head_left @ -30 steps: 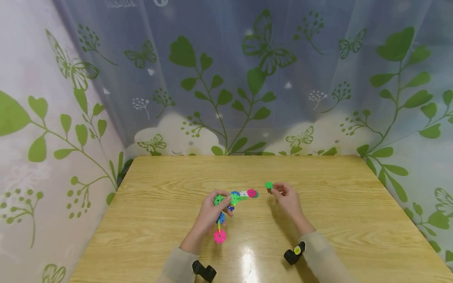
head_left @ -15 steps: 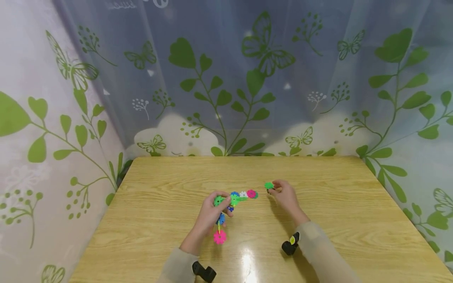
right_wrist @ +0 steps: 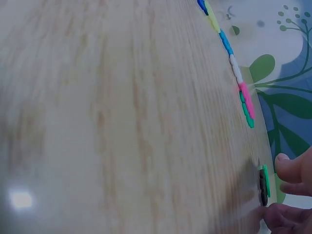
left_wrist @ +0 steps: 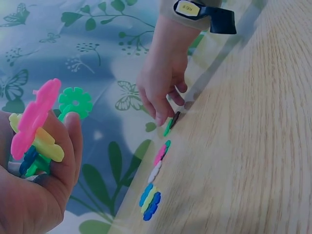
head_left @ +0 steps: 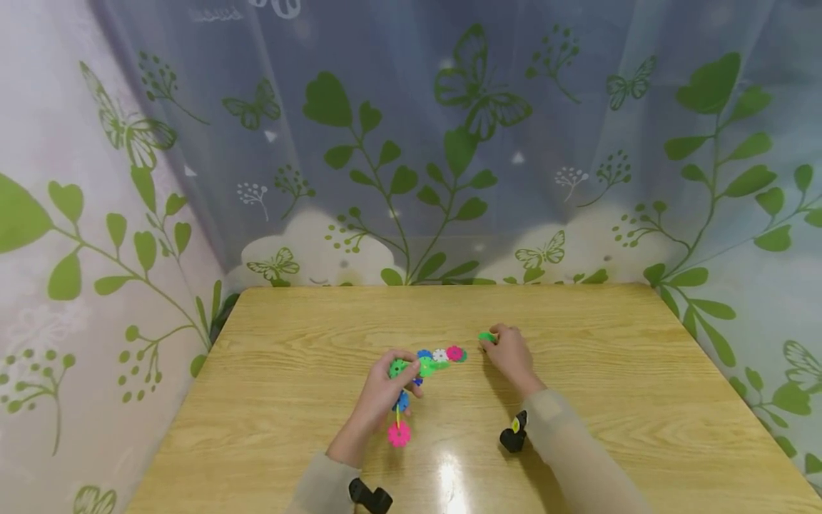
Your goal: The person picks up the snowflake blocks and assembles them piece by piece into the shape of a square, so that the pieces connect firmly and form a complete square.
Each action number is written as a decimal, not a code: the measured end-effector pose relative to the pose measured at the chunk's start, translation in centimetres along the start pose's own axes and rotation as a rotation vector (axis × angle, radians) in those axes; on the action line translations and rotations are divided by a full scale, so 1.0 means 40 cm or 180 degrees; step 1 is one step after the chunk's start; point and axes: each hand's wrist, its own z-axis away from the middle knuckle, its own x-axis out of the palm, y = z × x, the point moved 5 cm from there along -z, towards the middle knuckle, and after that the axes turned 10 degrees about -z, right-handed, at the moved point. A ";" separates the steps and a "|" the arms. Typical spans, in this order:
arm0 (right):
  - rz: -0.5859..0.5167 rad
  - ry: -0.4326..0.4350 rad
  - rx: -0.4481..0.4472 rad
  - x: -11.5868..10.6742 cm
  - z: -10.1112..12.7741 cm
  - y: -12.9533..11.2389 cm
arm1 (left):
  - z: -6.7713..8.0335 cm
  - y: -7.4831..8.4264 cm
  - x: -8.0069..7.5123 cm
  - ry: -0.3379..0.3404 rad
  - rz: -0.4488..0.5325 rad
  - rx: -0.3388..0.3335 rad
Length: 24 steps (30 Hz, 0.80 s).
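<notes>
The left hand point(head_left: 380, 389) has its fingers curled and clamped on a linked cluster point(left_wrist: 36, 122) of notched discs, held off the surface point(head_left: 578, 335); a pink disc point(head_left: 399, 434) sticks out toward the near edge. The fingers of the right hand point(head_left: 514, 355) stand apart about a green disc point(head_left: 486, 336) and the dark disc point(right_wrist: 263, 187) lying against it on the surface; whether they touch either is hard to tell.

The discs look like thin, moulded plastic: probably very light and stiff, a little slick on the flat faces. Their notched rims should give better purchase, so pinching across opposite edges suits a single one. The cluster seems best carried near its middle, since the slotted joints, rather than the discs, are likely its weak points.

Beyond, roughly midway between the left and right edges, lies a row with a white disc point(head_left: 439, 355) at its middle. The surface has pale wood grain and a glossy patch; past its far edge hangs smooth fabric point(head_left: 411, 143) printed with leaves and butterflies.
</notes>
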 end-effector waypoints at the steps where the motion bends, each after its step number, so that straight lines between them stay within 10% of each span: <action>1: 0.0013 -0.0009 0.0019 0.002 -0.001 -0.001 | 0.000 0.000 0.000 0.0004 0.0006 -0.0011; 24: 0.0304 0.0032 0.0051 0.017 -0.015 0.006 | 0.032 0.065 0.007 -0.0049 -0.0026 -0.0005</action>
